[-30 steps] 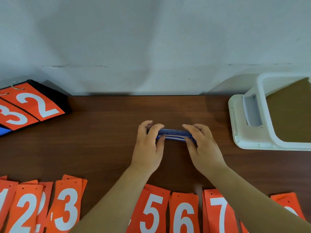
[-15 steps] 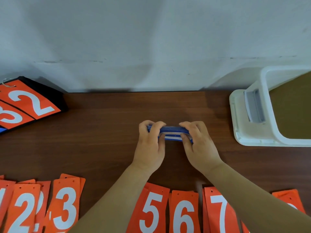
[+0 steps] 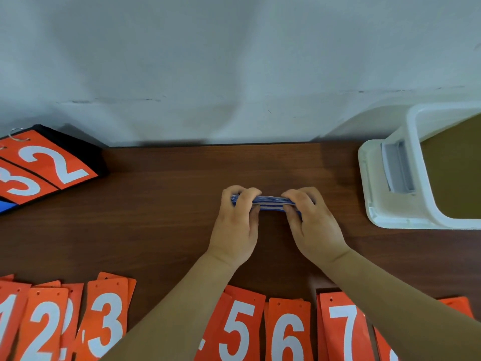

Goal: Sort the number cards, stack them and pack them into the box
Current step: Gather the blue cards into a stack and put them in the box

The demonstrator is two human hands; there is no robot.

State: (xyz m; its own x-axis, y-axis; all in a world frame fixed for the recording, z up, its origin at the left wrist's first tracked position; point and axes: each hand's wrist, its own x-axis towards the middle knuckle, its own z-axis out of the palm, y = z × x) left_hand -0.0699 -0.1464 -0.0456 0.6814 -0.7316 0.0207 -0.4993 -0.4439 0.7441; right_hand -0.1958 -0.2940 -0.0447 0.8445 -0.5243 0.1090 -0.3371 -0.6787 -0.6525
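A stack of blue number cards (image 3: pixel 270 202) stands on edge on the brown table (image 3: pixel 161 209), seen from its long side. My left hand (image 3: pixel 238 225) grips its left end and my right hand (image 3: pixel 311 225) grips its right end, fingers curled over the top. Along the near edge lies a row of orange number cards: 1 (image 3: pixel 7 327), 2 (image 3: pixel 43 329), 3 (image 3: pixel 105 321), 5 (image 3: pixel 236 332), 6 (image 3: pixel 287 334), 7 (image 3: pixel 343 332). My forearms cover part of that row. The white box (image 3: pixel 385 204) stands open at the right.
A black flip scoreboard (image 3: pixel 49 162) showing orange 3 and 2 sits at the far left by the wall. The grey wall (image 3: pixel 234 74) closes off the table's back edge. The box has a grey latch (image 3: pixel 397 166) on its near wall.
Both hands have kept hold of the blue stack, squeezing its ends a little closer together. The view has shifted slightly; nothing else on the table has moved.
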